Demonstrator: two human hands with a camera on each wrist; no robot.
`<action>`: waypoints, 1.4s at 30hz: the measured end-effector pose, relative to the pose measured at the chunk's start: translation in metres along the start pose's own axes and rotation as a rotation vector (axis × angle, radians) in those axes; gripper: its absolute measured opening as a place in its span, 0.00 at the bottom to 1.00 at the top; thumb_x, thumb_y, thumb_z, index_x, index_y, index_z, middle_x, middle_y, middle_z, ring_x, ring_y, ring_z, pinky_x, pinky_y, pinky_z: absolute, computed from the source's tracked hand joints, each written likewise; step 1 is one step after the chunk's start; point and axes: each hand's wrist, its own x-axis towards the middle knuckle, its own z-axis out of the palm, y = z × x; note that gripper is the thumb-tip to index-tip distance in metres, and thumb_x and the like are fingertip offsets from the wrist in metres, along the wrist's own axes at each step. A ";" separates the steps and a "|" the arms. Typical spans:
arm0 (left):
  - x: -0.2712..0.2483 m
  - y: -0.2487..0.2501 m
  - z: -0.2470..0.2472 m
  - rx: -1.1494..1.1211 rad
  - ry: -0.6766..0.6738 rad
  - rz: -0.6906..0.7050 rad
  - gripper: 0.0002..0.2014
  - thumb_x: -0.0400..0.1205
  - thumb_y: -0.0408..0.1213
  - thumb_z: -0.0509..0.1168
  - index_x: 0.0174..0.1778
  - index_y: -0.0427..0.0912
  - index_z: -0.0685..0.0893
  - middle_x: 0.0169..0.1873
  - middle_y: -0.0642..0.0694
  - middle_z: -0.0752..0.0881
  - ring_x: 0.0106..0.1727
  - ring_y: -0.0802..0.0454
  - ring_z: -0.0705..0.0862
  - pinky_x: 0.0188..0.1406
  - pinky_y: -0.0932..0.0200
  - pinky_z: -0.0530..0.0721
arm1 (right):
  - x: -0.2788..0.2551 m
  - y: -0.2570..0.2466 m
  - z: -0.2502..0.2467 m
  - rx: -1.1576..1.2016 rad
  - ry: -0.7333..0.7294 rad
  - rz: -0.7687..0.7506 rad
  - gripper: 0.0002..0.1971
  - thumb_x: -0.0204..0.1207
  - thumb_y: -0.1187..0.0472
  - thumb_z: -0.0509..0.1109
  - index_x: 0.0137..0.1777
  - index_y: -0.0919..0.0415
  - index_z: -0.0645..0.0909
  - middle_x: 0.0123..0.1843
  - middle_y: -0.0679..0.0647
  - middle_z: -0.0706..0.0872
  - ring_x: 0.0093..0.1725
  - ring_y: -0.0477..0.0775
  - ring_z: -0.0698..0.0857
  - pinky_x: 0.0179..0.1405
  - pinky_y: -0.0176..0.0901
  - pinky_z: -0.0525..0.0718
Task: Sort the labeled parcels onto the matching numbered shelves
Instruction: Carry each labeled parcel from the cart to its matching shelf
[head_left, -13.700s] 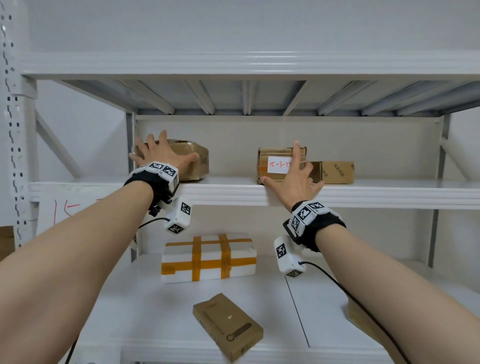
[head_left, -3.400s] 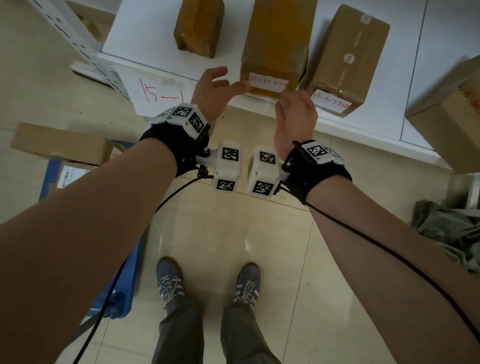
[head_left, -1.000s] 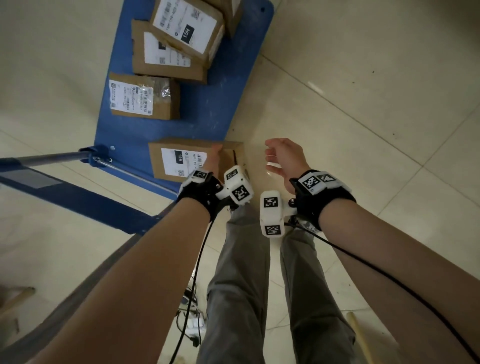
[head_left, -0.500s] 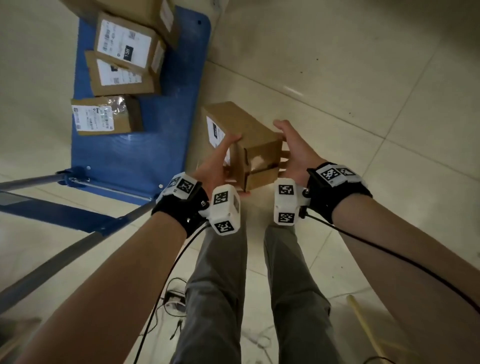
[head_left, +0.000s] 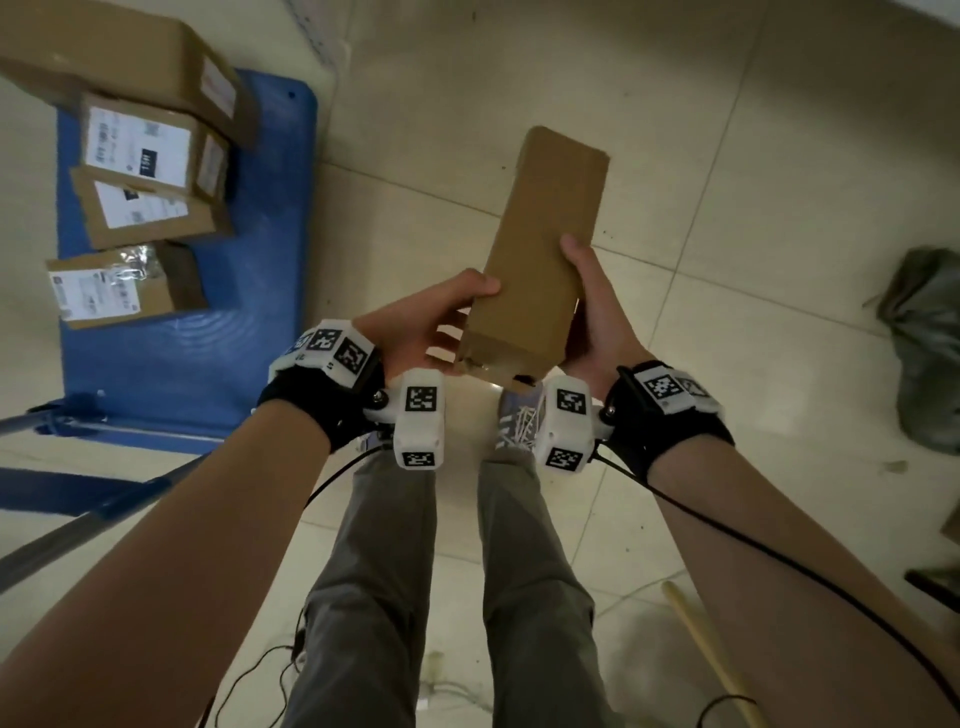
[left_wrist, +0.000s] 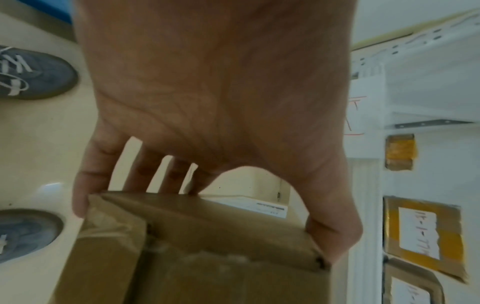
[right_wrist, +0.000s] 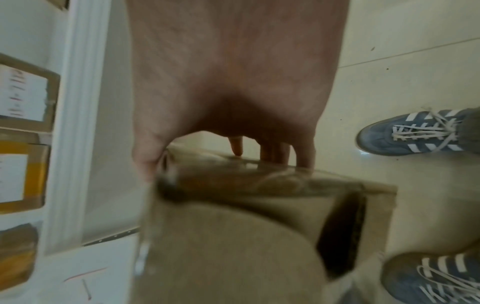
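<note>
I hold a long brown cardboard parcel above the floor, its plain side up and its label hidden. My left hand grips its near left edge, thumb on top and fingers underneath. My right hand grips the near right side, thumb along the top. In the left wrist view the parcel fills the bottom under my left hand. In the right wrist view the parcel is blurred under my right hand. The white shelf holds labeled parcels.
A blue trolley stands at the left with several labeled boxes on it. My feet are on the tiled floor below the parcel. A grey bundle lies at the right and a wooden stick near my right leg.
The parcel has been lifted off the trolley and turned so its long plain face is up. Both hands have shifted with it to the right, away from the trolley.
</note>
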 end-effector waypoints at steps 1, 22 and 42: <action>-0.004 0.003 0.004 0.009 0.008 0.007 0.16 0.82 0.57 0.63 0.60 0.54 0.80 0.67 0.42 0.83 0.68 0.38 0.82 0.69 0.40 0.81 | -0.008 -0.001 -0.002 0.009 0.028 -0.019 0.40 0.63 0.33 0.82 0.73 0.54 0.81 0.67 0.62 0.89 0.65 0.65 0.89 0.58 0.65 0.88; -0.160 0.201 0.126 0.705 0.577 0.470 0.50 0.67 0.63 0.78 0.80 0.44 0.65 0.74 0.44 0.77 0.72 0.43 0.78 0.71 0.47 0.79 | -0.189 -0.091 0.046 -0.373 0.386 -0.673 0.63 0.63 0.42 0.86 0.89 0.47 0.45 0.78 0.57 0.63 0.77 0.62 0.68 0.76 0.60 0.74; -0.296 0.185 0.115 0.128 0.176 0.650 0.43 0.55 0.38 0.81 0.69 0.37 0.78 0.64 0.39 0.86 0.69 0.43 0.83 0.73 0.45 0.78 | -0.308 -0.152 0.006 0.180 -0.162 -0.129 0.48 0.58 0.36 0.86 0.77 0.55 0.76 0.73 0.71 0.81 0.69 0.77 0.83 0.63 0.76 0.84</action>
